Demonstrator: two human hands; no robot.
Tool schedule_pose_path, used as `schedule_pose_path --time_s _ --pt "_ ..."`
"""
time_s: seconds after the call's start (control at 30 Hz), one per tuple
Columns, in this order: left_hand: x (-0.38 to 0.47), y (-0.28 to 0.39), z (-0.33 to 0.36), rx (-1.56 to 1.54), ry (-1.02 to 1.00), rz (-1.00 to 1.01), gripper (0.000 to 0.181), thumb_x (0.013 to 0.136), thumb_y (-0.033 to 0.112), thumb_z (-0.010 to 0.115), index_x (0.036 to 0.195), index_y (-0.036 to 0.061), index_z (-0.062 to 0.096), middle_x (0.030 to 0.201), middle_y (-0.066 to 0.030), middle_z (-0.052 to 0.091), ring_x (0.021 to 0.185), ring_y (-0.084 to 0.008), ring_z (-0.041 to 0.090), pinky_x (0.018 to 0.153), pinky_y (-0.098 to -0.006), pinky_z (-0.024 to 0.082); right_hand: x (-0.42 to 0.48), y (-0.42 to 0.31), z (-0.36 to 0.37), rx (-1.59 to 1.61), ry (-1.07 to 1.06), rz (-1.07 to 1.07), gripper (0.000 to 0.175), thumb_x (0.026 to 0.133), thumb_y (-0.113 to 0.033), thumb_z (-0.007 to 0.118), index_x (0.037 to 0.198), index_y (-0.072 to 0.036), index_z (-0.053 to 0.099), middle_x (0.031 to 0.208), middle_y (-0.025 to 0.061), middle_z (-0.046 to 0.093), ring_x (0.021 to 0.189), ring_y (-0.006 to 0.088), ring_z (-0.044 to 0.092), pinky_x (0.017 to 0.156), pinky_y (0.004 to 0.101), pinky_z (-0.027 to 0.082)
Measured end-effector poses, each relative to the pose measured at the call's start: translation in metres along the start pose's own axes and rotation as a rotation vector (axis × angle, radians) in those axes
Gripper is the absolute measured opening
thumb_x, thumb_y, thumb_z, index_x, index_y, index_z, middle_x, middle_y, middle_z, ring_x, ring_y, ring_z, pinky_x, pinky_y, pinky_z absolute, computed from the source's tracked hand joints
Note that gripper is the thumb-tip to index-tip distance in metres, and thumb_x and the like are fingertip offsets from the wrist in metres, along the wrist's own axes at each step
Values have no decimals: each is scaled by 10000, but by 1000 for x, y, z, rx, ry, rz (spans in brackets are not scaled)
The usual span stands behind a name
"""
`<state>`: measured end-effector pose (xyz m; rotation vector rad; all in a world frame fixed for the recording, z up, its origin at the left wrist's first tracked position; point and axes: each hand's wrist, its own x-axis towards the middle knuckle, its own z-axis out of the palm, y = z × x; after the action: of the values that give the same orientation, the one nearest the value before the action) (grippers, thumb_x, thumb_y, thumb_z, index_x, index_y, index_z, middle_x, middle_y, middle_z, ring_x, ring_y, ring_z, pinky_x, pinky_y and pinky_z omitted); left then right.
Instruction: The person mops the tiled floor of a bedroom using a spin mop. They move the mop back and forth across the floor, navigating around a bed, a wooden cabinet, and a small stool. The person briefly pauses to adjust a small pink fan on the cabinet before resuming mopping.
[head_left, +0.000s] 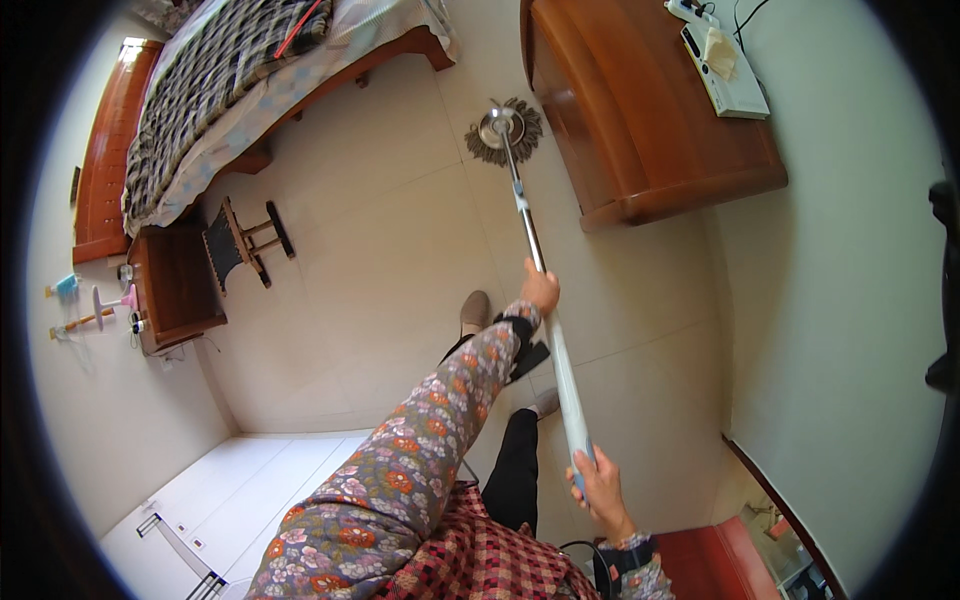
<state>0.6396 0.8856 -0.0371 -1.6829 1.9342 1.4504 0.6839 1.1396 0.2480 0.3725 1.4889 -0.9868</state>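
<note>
My left hand (541, 289) grips the metal part of a mop handle (568, 375) about midway along it. Lower in the picture, my right hand (598, 484) is closed round the grey grip at the handle's near end. The handle slants away from me across the floor. At its far end the round mop head (504, 132), with a shiny disc and grey-brown strands, lies flat on the tiles between the bed and a wooden cabinet. Its strands come close to the cabinet's base.
The brown wooden cabinet (652, 120) stands against the right wall, a white box (731, 82) on top. A bed (225, 112) is at the upper left, with a small stool (244, 244) and a wooden nightstand (176, 281) below it. White cabinet doors (255, 487) are lower left.
</note>
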Motion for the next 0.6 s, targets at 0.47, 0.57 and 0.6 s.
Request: schedule_pose_path --time_s 0.47,0.57,0.6 --pt "-314 -81 124 -226 -412 -279 480 871 246 516 1116 -47 226 760 -319 579 734 -468 607 684 -514 472 -223 70 -92 -254 221 335 270 944 -225 526 1160 -62 526 658 49 575 407 83 472 333 213 350" --pt "-280 -68 104 -279 -419 -259 588 873 229 506 1201 -71 120 774 -311 597 710 -456 622 678 -520 495 -211 59 -82 -229 213 323 269 944 -220 523 1162 -63 523 659 52 576 405 85 470 334 212 351" --pt "-257 -62 95 -277 -395 -209 717 881 231 494 1300 -101 17 786 -305 621 700 -456 633 676 -513 516 -200 52 -77 -219 198 305 268 943 -219 522 1162 -64 523 660 53 576 404 86 470 334 212 351"
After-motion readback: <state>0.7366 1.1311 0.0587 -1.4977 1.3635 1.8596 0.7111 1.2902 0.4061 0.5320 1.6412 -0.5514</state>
